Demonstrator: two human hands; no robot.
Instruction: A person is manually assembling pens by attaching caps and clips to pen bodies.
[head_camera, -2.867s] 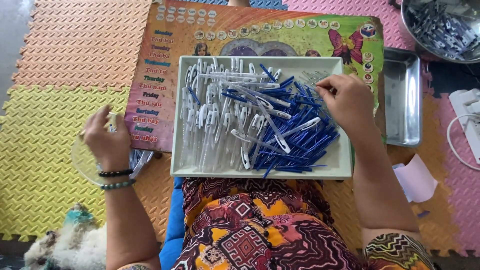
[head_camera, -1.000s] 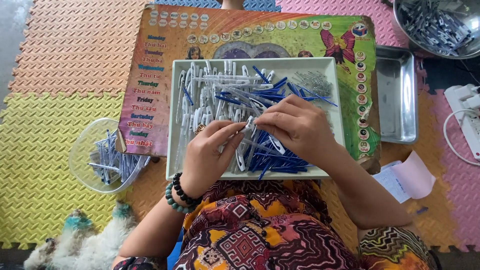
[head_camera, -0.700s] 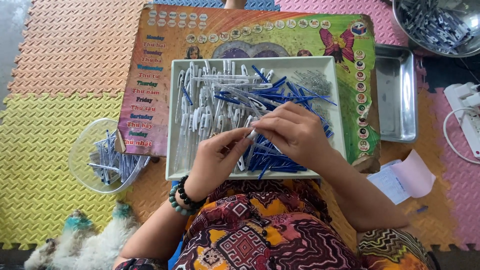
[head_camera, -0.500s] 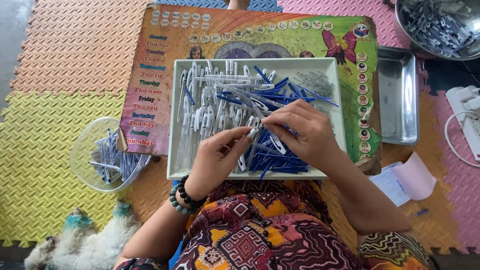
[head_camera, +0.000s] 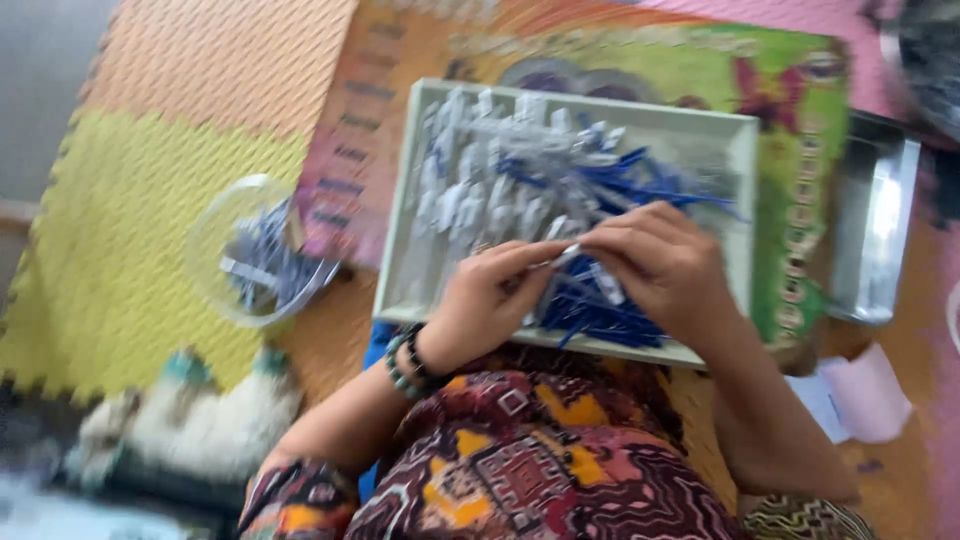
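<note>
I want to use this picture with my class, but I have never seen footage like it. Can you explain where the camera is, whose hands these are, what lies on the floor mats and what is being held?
The single picture comes from a camera worn on a person's head, looking down at their own lap. It is blurred. The left hand and right hand meet over a pale tray piled with white and blue plastic pieces, pinching one small white piece between them. The tray rests on a colourful picture board laid on foam mats. Beside it sit a clear bowl holding more pieces and a metal tray.
</note>
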